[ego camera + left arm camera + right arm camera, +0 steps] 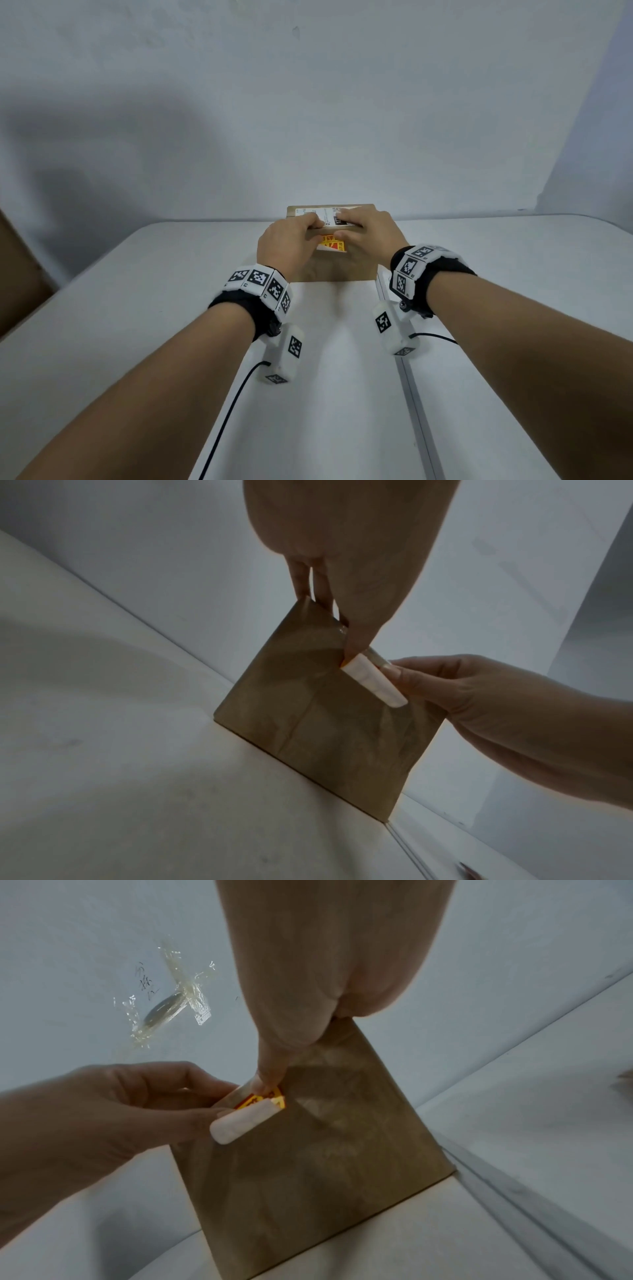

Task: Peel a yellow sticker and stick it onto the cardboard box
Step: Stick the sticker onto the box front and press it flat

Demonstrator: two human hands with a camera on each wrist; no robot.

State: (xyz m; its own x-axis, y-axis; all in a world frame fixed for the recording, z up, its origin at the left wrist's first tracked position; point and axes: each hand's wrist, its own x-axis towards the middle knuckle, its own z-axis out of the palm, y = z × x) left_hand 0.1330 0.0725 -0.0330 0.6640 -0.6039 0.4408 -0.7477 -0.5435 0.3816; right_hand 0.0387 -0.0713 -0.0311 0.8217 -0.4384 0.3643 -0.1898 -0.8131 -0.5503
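Cardboard box (pixel 337 270) on a white table (pixel 137 342), back side close to the wall (pixel 308 102), white label (pixel 329 216) on its top.

Yellow sticker (pixel 331 244) with red print on the box's near face, just under the top edge, between the two hands. In the right wrist view only a small yellow corner (pixel 278 1096) on show above a curl of white backing paper (pixel 240 1119). That curl lies rolled against the near face, slanting along the sticker's lower side; seen from the left wrist as a pale tube (pixel 375 684).

Left hand (pixel 291 241) at the box's top edge, left of the sticker: fingers bent over onto the top, close together, thumb down on the near face, so clamped on the edge of the box. Thumb tip touching one end of the curl in both wrist views.

Right hand (pixel 366 233) at the same edge, right of the sticker: fingers laid over the label on the box's top, thumb pressed on the sticker's upper part, again clamped on the box's edge.

Cannot tell how much of the sticker already clings to the box.

Higher up the wall, left of the box in the right wrist view, a patch of clear tape (pixel 171 999) over a dark oval thing, handwriting beside it.
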